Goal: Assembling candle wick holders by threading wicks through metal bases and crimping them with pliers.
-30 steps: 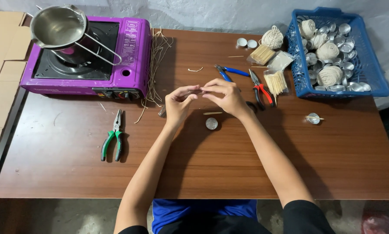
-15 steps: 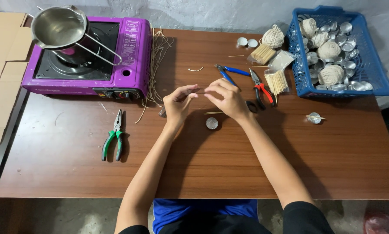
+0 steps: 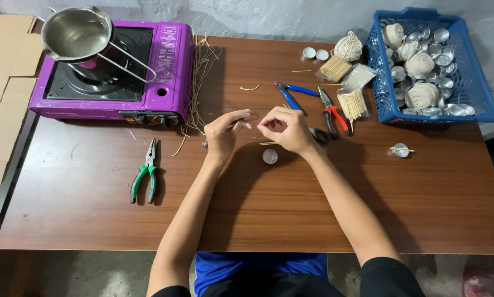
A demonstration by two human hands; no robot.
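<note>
My left hand [image 3: 224,133] and my right hand [image 3: 286,130] hover close together over the middle of the brown table [image 3: 93,220]. Both have fingertips pinched, a small gap apart. A thin pale wick strand seems to run between them, though it is barely visible. Just below the hands stands a small round metal cup [image 3: 269,157]. A thin wooden stick [image 3: 267,143] lies on the table under my right hand.
A purple camp stove [image 3: 164,82] with a steel pot [image 3: 76,36] stands at the back left, loose strands [image 3: 200,71] beside it. Green pliers [image 3: 144,176] lie at left. Blue cutters [image 3: 291,96], red pliers [image 3: 335,113], stick bundles [image 3: 352,103], another cup [image 3: 401,150] and a blue basket [image 3: 478,82] are at right.
My hands were touching at the fingertips; they have drawn slightly apart and lowered a little toward the metal cup.
</note>
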